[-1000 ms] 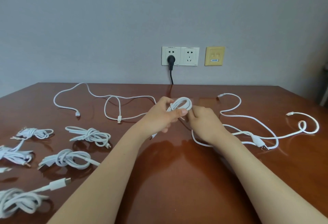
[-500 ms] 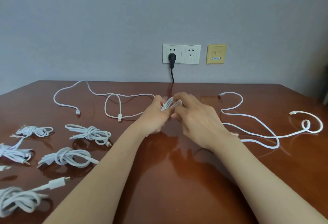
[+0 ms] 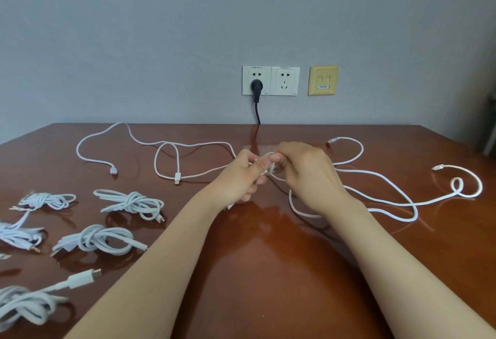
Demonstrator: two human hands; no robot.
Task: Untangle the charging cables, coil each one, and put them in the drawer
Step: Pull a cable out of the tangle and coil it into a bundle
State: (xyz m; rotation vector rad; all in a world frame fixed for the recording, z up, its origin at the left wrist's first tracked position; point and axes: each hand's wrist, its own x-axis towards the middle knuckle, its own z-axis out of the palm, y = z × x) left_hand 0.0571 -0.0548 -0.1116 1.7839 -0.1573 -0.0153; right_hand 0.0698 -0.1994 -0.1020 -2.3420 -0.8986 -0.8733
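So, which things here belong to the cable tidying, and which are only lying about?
Job: left hand, right hand, half-coiled cable they hold, loose cables, tied bundles.
Lying about: wall sockets, black plug, yellow wall plate.

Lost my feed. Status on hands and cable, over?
Left hand, right hand: both gripping small white cable coil. Loose white cables sprawled on brown wooden table, both sides.
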